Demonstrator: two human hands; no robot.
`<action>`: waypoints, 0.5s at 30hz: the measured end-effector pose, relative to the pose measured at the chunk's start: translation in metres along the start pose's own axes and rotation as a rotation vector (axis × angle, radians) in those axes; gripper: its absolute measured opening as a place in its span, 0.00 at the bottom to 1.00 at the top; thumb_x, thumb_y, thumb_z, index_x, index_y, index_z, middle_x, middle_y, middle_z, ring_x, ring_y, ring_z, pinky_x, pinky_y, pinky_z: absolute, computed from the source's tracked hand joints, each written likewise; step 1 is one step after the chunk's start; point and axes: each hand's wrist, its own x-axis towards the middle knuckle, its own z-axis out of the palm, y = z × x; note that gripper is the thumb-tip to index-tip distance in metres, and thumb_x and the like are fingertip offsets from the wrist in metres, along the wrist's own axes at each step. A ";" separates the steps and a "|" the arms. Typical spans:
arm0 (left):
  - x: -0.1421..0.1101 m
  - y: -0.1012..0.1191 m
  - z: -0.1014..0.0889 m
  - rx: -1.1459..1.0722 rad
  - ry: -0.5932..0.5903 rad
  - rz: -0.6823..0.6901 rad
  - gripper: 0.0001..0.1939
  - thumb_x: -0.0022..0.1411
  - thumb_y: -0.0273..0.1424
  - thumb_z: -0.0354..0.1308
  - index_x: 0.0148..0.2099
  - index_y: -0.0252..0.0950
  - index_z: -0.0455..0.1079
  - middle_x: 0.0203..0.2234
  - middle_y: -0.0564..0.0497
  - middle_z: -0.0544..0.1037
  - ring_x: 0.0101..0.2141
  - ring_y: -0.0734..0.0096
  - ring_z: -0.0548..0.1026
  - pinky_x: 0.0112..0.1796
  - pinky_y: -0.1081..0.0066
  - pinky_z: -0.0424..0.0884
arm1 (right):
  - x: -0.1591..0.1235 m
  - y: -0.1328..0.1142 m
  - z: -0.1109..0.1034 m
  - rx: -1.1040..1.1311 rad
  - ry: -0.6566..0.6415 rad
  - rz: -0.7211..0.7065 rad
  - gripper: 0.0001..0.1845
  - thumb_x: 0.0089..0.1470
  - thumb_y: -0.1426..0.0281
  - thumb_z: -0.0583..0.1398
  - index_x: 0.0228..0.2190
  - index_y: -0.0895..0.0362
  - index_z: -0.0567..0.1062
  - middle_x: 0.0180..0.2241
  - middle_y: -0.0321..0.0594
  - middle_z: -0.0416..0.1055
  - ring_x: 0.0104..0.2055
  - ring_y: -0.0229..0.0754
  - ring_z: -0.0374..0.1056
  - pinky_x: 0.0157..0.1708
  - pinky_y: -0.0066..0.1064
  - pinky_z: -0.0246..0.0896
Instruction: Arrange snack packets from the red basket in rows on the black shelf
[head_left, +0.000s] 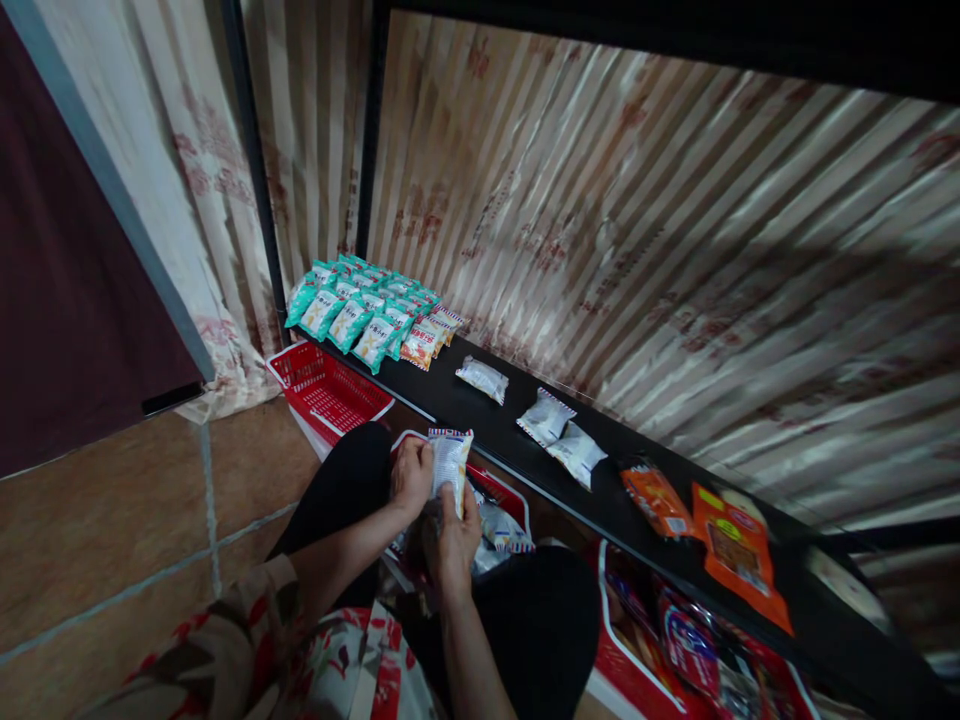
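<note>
Both of my hands hold one white snack packet upright above a red basket between my knees. My left hand grips the packet's left edge with closed fingers. My right hand holds it from below, fingers wrapped round its lower end. More white packets lie in the basket under my hands.
A low black shelf runs from left to right ahead. On it are rows of green and white packets, three loose white packets and orange packets. An empty red basket stands at left, another with dark packets at right.
</note>
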 end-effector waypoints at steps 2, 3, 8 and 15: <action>0.000 -0.003 0.001 -0.037 0.007 0.026 0.07 0.61 0.29 0.45 0.37 0.36 0.64 0.32 0.48 0.73 0.38 0.68 0.72 0.42 0.69 0.66 | 0.000 -0.006 -0.001 -0.072 0.030 0.022 0.31 0.47 0.54 0.57 0.50 0.58 0.68 0.46 0.46 0.68 0.48 0.46 0.63 0.48 0.37 0.57; 0.001 -0.004 0.001 -0.056 0.001 0.032 0.07 0.61 0.28 0.45 0.37 0.37 0.64 0.32 0.50 0.73 0.37 0.69 0.72 0.41 0.70 0.66 | -0.001 -0.008 -0.001 -0.113 0.042 0.014 0.31 0.47 0.54 0.57 0.50 0.58 0.69 0.47 0.47 0.68 0.49 0.47 0.62 0.49 0.37 0.56; 0.000 -0.005 -0.002 -0.116 -0.086 -0.031 0.08 0.61 0.28 0.44 0.35 0.37 0.65 0.29 0.53 0.73 0.32 0.72 0.72 0.37 0.73 0.66 | -0.003 -0.015 -0.003 -0.259 0.055 -0.143 0.31 0.48 0.53 0.56 0.49 0.59 0.70 0.45 0.49 0.65 0.49 0.49 0.60 0.50 0.40 0.53; 0.001 0.000 -0.010 -0.146 -0.173 -0.057 0.16 0.64 0.31 0.39 0.35 0.38 0.68 0.35 0.49 0.75 0.38 0.70 0.72 0.43 0.73 0.65 | -0.005 -0.015 -0.002 -0.382 0.038 -0.330 0.29 0.52 0.55 0.54 0.51 0.57 0.67 0.43 0.48 0.62 0.46 0.48 0.58 0.49 0.43 0.53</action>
